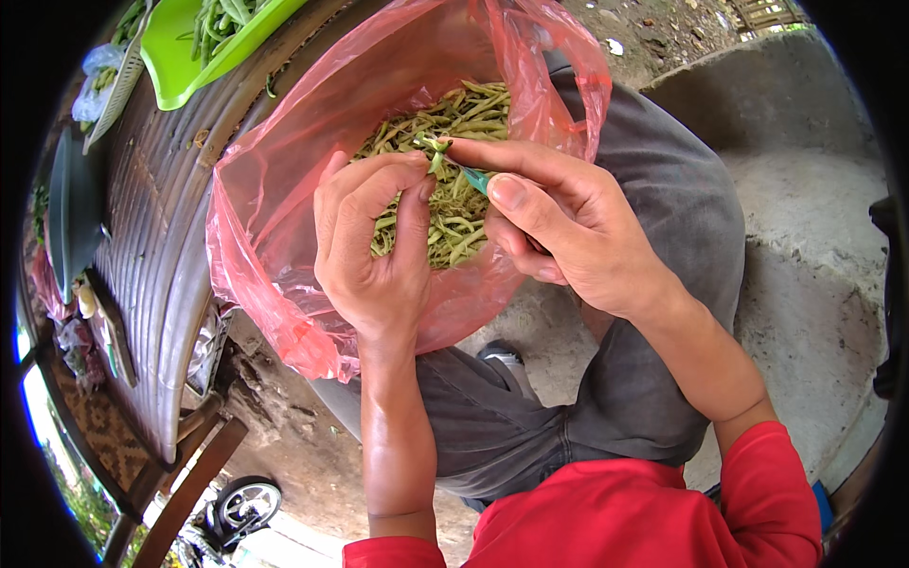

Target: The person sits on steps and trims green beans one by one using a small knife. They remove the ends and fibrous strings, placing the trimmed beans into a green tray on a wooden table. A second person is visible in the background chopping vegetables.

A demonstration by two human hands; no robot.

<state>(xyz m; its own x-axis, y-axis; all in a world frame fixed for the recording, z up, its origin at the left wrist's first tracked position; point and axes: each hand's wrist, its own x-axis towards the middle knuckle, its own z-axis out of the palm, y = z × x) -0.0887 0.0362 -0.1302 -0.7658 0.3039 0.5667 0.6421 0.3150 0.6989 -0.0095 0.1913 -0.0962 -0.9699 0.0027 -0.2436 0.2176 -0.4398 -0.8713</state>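
Note:
My left hand (373,227) pinches a small green bean pod (435,157) between thumb and fingertips. In my right hand (575,213) is a small knife with a green handle (476,179). Its thin blade meets the pod, and the right index finger presses at the pod's top end. Below both hands an open, translucent red plastic bag (284,177) rests against my legs. Many yellow-green bean pods and trimmings (454,227) fill its bottom, partly hidden by my hands.
On the left, a slatted bamboo bench (153,192) carries a lime-green plastic tray (167,60) of green beans (220,25) and a dark basin (71,206). Concrete steps (802,184) rise at the right. A motorcycle wheel (248,503) shows at lower left.

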